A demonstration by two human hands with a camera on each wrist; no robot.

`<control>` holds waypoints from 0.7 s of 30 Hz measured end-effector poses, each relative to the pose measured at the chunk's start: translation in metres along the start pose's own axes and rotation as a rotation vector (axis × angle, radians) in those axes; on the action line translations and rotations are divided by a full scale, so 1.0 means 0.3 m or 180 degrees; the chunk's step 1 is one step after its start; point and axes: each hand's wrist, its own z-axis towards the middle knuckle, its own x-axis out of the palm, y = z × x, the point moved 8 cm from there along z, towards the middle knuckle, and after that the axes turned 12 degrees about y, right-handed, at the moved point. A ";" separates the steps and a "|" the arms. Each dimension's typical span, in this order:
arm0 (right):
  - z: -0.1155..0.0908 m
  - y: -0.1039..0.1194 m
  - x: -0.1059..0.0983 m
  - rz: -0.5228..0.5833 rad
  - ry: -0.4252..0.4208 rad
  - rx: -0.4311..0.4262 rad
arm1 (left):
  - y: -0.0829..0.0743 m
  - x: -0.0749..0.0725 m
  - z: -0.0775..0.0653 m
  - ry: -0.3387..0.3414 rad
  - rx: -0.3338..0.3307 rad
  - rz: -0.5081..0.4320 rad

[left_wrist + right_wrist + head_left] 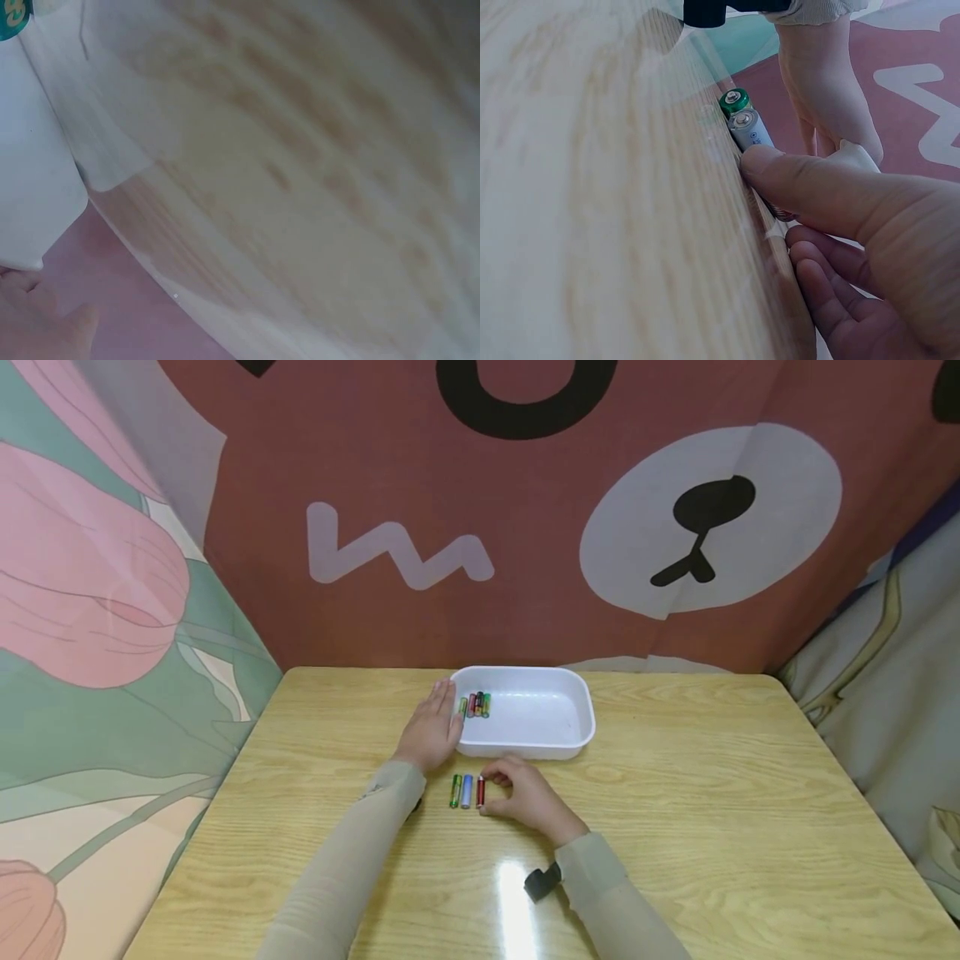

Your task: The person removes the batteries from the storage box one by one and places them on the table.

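My left hand (pixel 431 727) lies with straight fingers against the left wall of a white plastic tray (pixel 536 752). Below the tray, my right hand (pixel 528 797) pinches a red battery (pixel 481 792) between thumb and fingers, at its two ends, down on the table. Left of it a light blue battery (pixel 467 792) and a green battery (pixel 455 792) lie side by side. The right wrist view shows the blue battery (pixel 751 133) and green battery (pixel 733 100) end-on beyond the thumb; there the fingers mostly hide the red one.
Several batteries (pixel 479 704) lie in a row at the tray's left end. The wooden table (pixel 675 810) stretches out on both sides, and a printed cloth (pixel 420 635) hangs behind its far edge. A black strap (pixel 543 882) sits by the right wrist.
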 end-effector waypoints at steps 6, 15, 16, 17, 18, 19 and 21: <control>0.000 0.002 0.002 0.0031 -0.0019 0.0007 | 0.000 0.000 -0.004 -0.0003 0.0002 -0.0024; -0.004 0.003 0.000 0.0043 0.0001 0.0024 | 0.005 0.005 0.004 0.0010 -0.0028 -0.0035; -0.004 0.003 -0.001 0.0048 0.0003 0.0027 | 0.004 0.004 0.004 0.0016 -0.0030 -0.0029; -0.005 0.004 -0.002 0.0053 0.0007 0.0033 | 0.003 0.003 0.003 0.0017 -0.0028 -0.0031; -0.005 0.004 -0.003 0.0059 0.0011 0.0040 | 0.002 0.003 0.003 0.0017 -0.0021 -0.0033; -0.006 0.005 -0.004 0.0066 0.0011 0.0047 | 0.002 0.003 0.003 0.0013 -0.0015 -0.0027; -0.008 0.007 -0.007 0.0080 -0.0010 0.0053 | 0.002 0.003 0.004 -0.0002 -0.0001 -0.0015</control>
